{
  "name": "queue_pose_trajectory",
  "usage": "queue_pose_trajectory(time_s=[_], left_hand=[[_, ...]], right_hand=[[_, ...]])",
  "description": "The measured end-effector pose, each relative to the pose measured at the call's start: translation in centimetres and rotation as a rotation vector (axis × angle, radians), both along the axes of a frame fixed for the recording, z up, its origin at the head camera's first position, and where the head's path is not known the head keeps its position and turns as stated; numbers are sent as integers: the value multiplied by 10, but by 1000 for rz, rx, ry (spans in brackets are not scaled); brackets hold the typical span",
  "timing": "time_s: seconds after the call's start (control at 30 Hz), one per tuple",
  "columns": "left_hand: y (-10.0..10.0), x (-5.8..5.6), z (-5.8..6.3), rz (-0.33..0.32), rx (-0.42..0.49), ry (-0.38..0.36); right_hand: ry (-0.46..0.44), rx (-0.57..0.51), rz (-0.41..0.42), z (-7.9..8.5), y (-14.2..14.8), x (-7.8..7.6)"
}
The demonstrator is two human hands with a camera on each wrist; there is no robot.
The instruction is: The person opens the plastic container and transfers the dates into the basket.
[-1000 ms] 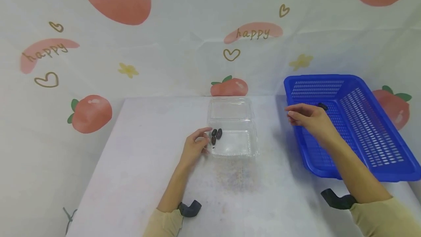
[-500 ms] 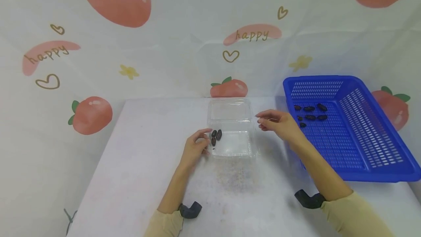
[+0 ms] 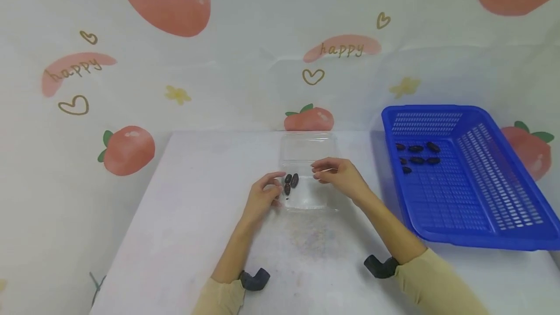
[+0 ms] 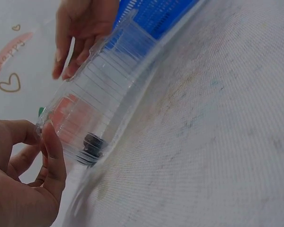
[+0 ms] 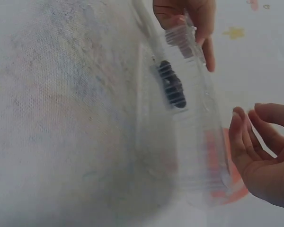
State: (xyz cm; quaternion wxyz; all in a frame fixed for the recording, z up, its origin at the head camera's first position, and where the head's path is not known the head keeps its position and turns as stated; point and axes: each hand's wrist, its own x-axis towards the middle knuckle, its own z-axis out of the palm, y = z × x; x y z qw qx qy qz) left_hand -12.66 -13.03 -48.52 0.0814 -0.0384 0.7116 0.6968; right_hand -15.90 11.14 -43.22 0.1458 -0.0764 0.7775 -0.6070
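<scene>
A clear plastic clamshell box (image 3: 311,197) lies on the table with its lid folded back. Three dark oval fruits that look like dates (image 3: 295,180) sit at the left of its tray, with a tiny dark bit near them. My left hand (image 3: 261,198) pinches the box's left rim between thumb and finger, as the left wrist view shows. Over the right half of the box hovers my right hand (image 3: 343,177). In the right wrist view, the fingers of the right hand (image 5: 265,163) are loosely bent, thumb apart, nothing visible between them.
A blue plastic basket (image 3: 446,198) stands to the right, slightly tilted in view, with several more dark dates (image 3: 417,160) at its back left. Behind the white table (image 3: 210,183) hangs a printed cloth (image 3: 240,62).
My right hand has moved left, from over the blue basket's near-left part to above the clear box. My left hand keeps its place at the box rim. The view shifted slightly.
</scene>
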Motion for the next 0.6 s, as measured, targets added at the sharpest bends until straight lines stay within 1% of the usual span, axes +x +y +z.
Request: queue_pose_trajectory(time_s=[0.13, 0.33, 0.47, 0.6], left_hand=[[2, -1, -1, 2, -6, -3], [2, -2, 0, -4, -3, 2], [0, -1, 0, -19, 2, 11], [-1, -2, 1, -27, 13, 10]], right_hand=[[-5, 35, 19, -9, -9, -5], [-1, 125, 17, -23, -21, -11], [36, 209, 33, -29, -28, -14], [51, 254, 37, -34, -37, -15]])
